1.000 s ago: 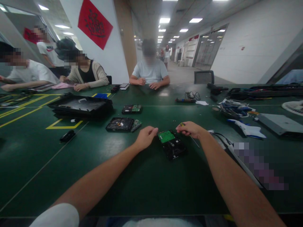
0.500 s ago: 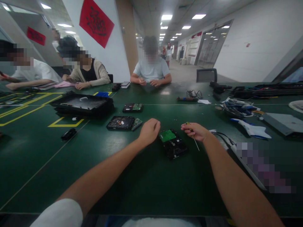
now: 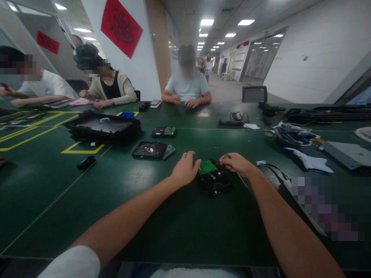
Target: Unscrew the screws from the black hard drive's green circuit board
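A hard drive (image 3: 216,180) lies on the green table in front of me, its green circuit board (image 3: 208,166) facing up at the far end. My left hand (image 3: 185,168) is at the drive's left edge, thumb and fingers apart; whether the thumb touches the drive I cannot tell. On the other side, my right hand (image 3: 238,163) grips a screwdriver (image 3: 242,180) by its yellow and black handle. The screwdriver's thin shaft slants down towards me, to the right of the drive.
Left of my hands lie another hard drive (image 3: 149,150), a loose circuit board (image 3: 169,151) and a further drive (image 3: 164,131). A black tray (image 3: 104,129) stands beyond. At right are gloves (image 3: 311,160), a cable bundle (image 3: 292,135) and a grey metal box (image 3: 346,154). A person (image 3: 187,90) sits opposite.
My left hand has opened from a closed shape and moved slightly right to the drive's edge. My right hand, with the screwdriver, has come closer to the drive. The view has shifted a little.
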{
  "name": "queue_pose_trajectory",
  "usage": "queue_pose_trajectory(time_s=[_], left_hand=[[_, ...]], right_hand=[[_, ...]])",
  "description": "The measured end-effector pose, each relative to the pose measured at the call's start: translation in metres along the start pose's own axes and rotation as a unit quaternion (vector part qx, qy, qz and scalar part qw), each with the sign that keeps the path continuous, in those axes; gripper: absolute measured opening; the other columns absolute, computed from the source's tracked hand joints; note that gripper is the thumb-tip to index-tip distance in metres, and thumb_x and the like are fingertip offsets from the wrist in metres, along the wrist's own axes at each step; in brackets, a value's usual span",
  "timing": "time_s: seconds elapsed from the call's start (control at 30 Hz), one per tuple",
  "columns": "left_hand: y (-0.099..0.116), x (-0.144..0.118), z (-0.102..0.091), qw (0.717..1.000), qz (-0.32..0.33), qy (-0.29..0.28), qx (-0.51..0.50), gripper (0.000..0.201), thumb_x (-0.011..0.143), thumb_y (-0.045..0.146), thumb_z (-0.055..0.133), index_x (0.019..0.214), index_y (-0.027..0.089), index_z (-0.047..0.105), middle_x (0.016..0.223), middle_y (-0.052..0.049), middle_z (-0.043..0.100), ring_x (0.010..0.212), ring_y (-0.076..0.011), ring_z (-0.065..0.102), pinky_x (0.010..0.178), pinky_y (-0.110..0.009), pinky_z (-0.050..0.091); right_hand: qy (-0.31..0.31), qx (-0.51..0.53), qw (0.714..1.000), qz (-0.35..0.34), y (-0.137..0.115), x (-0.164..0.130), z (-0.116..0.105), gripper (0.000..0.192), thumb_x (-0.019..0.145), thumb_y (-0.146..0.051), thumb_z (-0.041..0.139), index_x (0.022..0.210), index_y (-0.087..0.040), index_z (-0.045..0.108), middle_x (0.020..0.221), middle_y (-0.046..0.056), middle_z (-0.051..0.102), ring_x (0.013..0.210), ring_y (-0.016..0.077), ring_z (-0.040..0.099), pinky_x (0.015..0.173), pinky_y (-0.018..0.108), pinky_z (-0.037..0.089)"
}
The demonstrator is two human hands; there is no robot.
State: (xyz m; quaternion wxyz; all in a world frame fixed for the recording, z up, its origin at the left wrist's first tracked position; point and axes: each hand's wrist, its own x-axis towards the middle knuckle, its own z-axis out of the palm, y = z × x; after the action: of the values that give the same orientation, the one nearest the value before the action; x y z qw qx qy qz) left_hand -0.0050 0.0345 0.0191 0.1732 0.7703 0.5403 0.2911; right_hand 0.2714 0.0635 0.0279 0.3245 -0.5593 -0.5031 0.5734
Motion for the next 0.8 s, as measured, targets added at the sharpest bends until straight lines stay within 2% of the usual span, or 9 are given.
queue_pose_trajectory(time_s=[0.13, 0.23, 0.33, 0.63, 0.73, 0.8], left_hand=[[0.003, 0.000, 0.005, 0.999, -0.020, -0.023, -0.042, 0.055, 0.101, 0.056, 0.045, 0.139, 0.016, 0.049, 0.127, -0.019, 0.061, 0.112, -0.0325, 0.065, 0.097, -0.046, 0.051], [0.006, 0.001, 0.010, 0.998, -0.008, -0.018, -0.055, 0.055, 0.101, 0.055, 0.046, 0.141, 0.016, 0.048, 0.134, -0.021, 0.057, 0.117, -0.0327, 0.064, 0.100, -0.046, 0.051], [0.009, 0.003, 0.014, 0.998, 0.005, -0.010, -0.060, 0.052, 0.102, 0.052, 0.045, 0.139, 0.016, 0.048, 0.136, -0.020, 0.057, 0.122, -0.0323, 0.062, 0.104, -0.046, 0.050], [0.001, 0.017, 0.020, 0.997, 0.042, -0.022, -0.059, 0.048, 0.104, 0.045, 0.044, 0.140, 0.015, 0.048, 0.137, -0.019, 0.059, 0.117, -0.0294, 0.064, 0.104, -0.045, 0.051], [-0.002, 0.017, 0.017, 0.997, 0.055, -0.021, -0.049, 0.045, 0.103, 0.042, 0.047, 0.139, 0.017, 0.051, 0.132, -0.016, 0.062, 0.108, -0.0270, 0.067, 0.099, -0.044, 0.054], [-0.004, 0.015, 0.015, 0.996, 0.078, -0.008, -0.030, 0.042, 0.100, 0.041, 0.053, 0.136, 0.019, 0.055, 0.127, -0.014, 0.065, 0.111, -0.0279, 0.065, 0.101, -0.045, 0.053]], right_hand=[[-0.008, -0.031, 0.999, -0.006, -0.005, -0.006, 0.005, 0.018, 0.074, -0.017, 0.074, 0.091, -0.015, 0.067, 0.071, 0.000, 0.067, 0.053, 0.0067, 0.050, 0.042, 0.017, 0.030], [-0.023, -0.041, 0.999, -0.014, -0.007, -0.010, 0.009, 0.015, 0.076, -0.015, 0.071, 0.091, -0.014, 0.068, 0.068, 0.000, 0.066, 0.059, 0.0092, 0.058, 0.052, 0.019, 0.043], [-0.034, -0.039, 0.999, -0.007, -0.008, -0.012, 0.009, 0.013, 0.077, -0.015, 0.070, 0.089, -0.014, 0.068, 0.069, 0.001, 0.068, 0.061, 0.0098, 0.060, 0.057, 0.019, 0.047], [-0.062, -0.065, 0.996, 0.004, -0.007, -0.013, 0.003, 0.006, 0.072, -0.017, 0.069, 0.076, -0.013, 0.068, 0.067, 0.001, 0.067, 0.058, 0.0087, 0.058, 0.049, 0.018, 0.039], [-0.039, -0.066, 0.997, -0.010, -0.006, -0.013, 0.001, 0.013, 0.068, -0.019, 0.073, 0.079, -0.014, 0.069, 0.064, -0.001, 0.065, 0.055, 0.0078, 0.053, 0.045, 0.018, 0.031], [-0.006, -0.064, 0.998, -0.027, -0.008, -0.013, 0.000, 0.019, 0.067, -0.020, 0.075, 0.085, -0.014, 0.069, 0.062, -0.002, 0.063, 0.052, 0.0074, 0.050, 0.043, 0.018, 0.028]])
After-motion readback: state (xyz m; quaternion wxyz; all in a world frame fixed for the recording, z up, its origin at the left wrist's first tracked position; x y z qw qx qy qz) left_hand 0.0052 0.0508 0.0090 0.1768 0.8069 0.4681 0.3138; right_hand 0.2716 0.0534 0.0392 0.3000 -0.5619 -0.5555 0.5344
